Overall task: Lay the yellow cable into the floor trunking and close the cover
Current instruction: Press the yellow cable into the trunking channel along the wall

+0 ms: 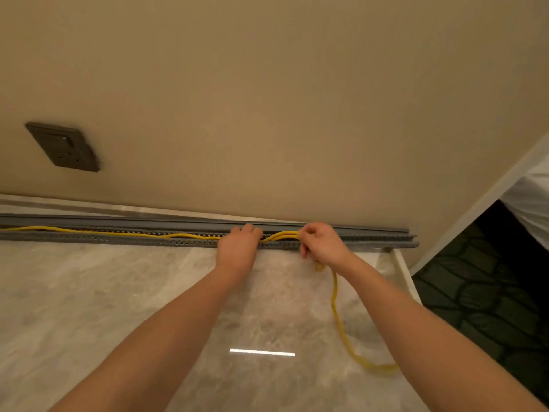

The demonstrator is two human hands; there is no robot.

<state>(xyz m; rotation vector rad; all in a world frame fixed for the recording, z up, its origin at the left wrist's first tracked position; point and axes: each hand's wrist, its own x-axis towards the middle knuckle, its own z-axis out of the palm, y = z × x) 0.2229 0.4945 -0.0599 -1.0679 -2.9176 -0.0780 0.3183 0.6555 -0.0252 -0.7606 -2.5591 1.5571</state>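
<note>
Cable (118,231) lies partly in trunking (371,237); my L hand (239,248) curls over it there; R hand (319,243) pinches its loop; rest trails on floor (118,292).

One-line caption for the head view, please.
Left hand rests on the yellow cable in the open grey floor trunking; right hand grips its slack, which trails across the floor.

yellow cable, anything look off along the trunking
Left of the left hand the yellow cable lies in the trunking. Between the hands it humps up out of the channel, and from the right hand a loose tail snakes across the floor.
</note>
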